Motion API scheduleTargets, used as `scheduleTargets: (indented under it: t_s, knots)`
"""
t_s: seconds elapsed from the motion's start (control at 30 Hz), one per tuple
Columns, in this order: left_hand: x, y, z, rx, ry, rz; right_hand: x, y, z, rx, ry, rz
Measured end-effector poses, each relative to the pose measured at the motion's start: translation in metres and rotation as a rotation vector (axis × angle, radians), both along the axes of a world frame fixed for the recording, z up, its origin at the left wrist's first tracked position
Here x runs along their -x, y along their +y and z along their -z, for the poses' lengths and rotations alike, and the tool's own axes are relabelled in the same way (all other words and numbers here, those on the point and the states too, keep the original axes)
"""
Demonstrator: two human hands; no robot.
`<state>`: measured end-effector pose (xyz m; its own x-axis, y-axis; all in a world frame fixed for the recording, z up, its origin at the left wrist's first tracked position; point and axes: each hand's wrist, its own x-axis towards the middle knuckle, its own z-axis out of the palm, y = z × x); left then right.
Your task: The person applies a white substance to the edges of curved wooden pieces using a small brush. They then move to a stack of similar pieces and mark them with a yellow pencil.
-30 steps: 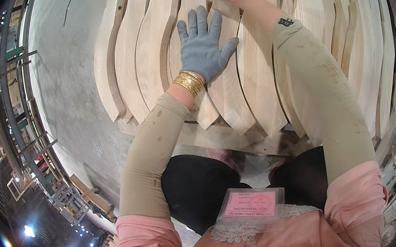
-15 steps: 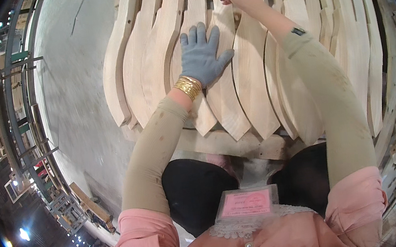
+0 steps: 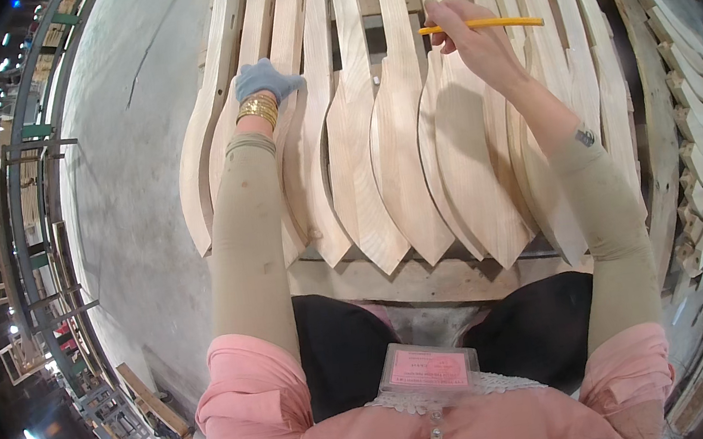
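Yellow pencil [image 3: 511,23] is clamped in right hand [image 3: 474,42]; left hand [image 3: 261,81], grip indeterminable, overlies wooden slats [image 3: 405,153]; curved pieces [image 3: 690,87] lie rightward.

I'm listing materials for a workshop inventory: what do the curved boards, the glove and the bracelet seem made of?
Curved boards: pale wood, apparently bare, since grain lines show and the surface looks matt.
Glove: dull blue-grey, probably fabric; the weave is too small to tell.
Bracelet: gold-coloured with bright glints, so likely polished metal, though plating cannot be ruled out.
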<state>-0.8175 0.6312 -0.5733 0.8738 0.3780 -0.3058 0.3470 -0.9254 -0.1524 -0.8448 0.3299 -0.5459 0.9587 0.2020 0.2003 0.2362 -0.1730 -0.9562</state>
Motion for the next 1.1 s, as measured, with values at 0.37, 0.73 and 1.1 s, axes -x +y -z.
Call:
scheduleTargets:
  t_s: [0.37, 0.73, 1.1]
  knots:
    - [0.029, -0.063, 0.002, 0.224, -0.41, 0.041, -0.001, -0.022, -0.016, -0.146, 0.049, 0.146]
    - [0.083, -0.082, 0.026, 0.493, -0.373, 0.298, -0.009, 0.051, 0.007, -0.198, 0.075, -0.062]
    - [0.134, 0.022, 0.081, 0.171, -0.408, 0.452, -0.048, 0.187, 0.086, -0.174, 0.117, -0.174]
